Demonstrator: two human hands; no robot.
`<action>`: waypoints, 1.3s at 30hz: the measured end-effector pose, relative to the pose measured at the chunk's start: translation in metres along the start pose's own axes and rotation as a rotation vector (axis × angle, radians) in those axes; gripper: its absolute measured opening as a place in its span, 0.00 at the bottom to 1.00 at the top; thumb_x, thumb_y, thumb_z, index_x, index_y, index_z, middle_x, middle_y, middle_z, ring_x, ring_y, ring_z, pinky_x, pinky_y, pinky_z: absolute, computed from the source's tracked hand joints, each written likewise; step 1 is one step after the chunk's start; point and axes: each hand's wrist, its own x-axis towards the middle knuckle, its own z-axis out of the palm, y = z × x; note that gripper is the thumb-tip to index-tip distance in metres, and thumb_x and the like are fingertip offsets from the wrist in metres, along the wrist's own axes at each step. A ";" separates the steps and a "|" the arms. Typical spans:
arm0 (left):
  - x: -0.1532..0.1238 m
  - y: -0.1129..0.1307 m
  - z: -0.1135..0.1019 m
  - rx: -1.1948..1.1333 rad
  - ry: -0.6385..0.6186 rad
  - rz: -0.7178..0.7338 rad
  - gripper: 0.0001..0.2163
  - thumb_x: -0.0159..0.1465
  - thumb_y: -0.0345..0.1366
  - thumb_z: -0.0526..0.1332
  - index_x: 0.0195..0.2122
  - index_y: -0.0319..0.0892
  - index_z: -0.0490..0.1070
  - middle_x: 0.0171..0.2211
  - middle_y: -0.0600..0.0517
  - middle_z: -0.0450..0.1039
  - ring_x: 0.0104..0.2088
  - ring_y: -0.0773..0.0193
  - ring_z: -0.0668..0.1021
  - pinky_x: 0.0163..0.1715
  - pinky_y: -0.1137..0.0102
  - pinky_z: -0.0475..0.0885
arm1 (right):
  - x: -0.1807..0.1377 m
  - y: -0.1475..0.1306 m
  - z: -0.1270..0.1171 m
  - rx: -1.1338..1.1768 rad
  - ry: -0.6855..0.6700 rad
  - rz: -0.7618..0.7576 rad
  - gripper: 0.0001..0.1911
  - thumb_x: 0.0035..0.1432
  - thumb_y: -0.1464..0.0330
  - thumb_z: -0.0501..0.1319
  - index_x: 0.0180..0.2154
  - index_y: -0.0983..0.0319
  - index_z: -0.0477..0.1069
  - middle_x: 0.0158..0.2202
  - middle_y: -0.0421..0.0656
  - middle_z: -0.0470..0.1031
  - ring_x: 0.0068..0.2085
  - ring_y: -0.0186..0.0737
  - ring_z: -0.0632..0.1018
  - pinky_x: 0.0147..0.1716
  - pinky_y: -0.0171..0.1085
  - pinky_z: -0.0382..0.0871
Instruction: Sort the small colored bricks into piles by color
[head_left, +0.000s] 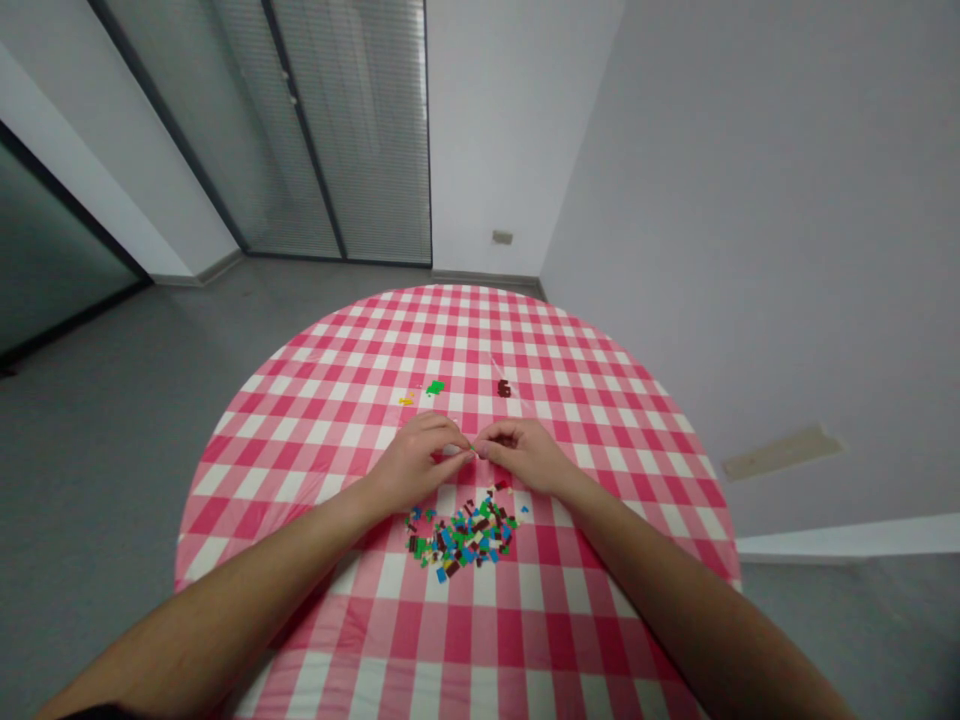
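Above the near half of the table, my left hand (pixel 422 460) and my right hand (pixel 523 452) meet with fingertips pinched together. Between them a sliver of green shows, seemingly a small building brick (pixel 474 451), mostly covered by the fingers. Just below the hands lies a loose pile of small building bricks (pixel 469 535) in blue, green, dark brown, red and white. Beyond my left hand rest a green cluster of bricks (pixel 435 387) and a few yellow pieces (pixel 406 401). A dark brown cluster of bricks (pixel 504 388) sits beyond my right hand.
The round table wears a red and white checked cloth (pixel 570 640). A pale wall (pixel 750 250) runs close along its right side. Behind the table stand glass panels with blinds (pixel 360 150), and grey floor (pixel 82 430) lies to the left.
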 end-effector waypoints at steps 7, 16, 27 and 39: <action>-0.002 0.000 0.001 0.042 0.057 0.029 0.03 0.67 0.34 0.62 0.40 0.45 0.74 0.35 0.51 0.78 0.37 0.60 0.78 0.41 0.62 0.72 | 0.002 0.004 0.005 -0.007 0.020 0.010 0.13 0.60 0.61 0.61 0.33 0.64 0.77 0.29 0.43 0.78 0.29 0.35 0.74 0.29 0.33 0.66; 0.002 -0.008 -0.003 0.037 0.029 -0.013 0.08 0.67 0.29 0.57 0.42 0.45 0.76 0.38 0.49 0.79 0.40 0.59 0.78 0.44 0.60 0.73 | 0.003 0.006 0.006 -0.043 0.038 -0.004 0.13 0.61 0.62 0.59 0.36 0.63 0.78 0.31 0.43 0.79 0.30 0.35 0.74 0.30 0.34 0.66; 0.008 -0.059 -0.015 0.233 0.022 -0.199 0.08 0.65 0.29 0.56 0.40 0.41 0.75 0.39 0.45 0.79 0.41 0.55 0.78 0.45 0.58 0.70 | 0.006 0.012 0.006 -0.034 0.123 0.045 0.10 0.59 0.65 0.61 0.38 0.63 0.78 0.33 0.45 0.79 0.31 0.36 0.74 0.31 0.36 0.68; 0.012 -0.066 -0.007 0.388 -0.144 -0.222 0.11 0.63 0.27 0.55 0.36 0.43 0.78 0.37 0.48 0.82 0.39 0.54 0.77 0.45 0.57 0.64 | 0.007 0.017 0.006 -0.026 0.156 -0.012 0.09 0.58 0.67 0.61 0.38 0.61 0.78 0.33 0.45 0.79 0.30 0.37 0.75 0.30 0.37 0.69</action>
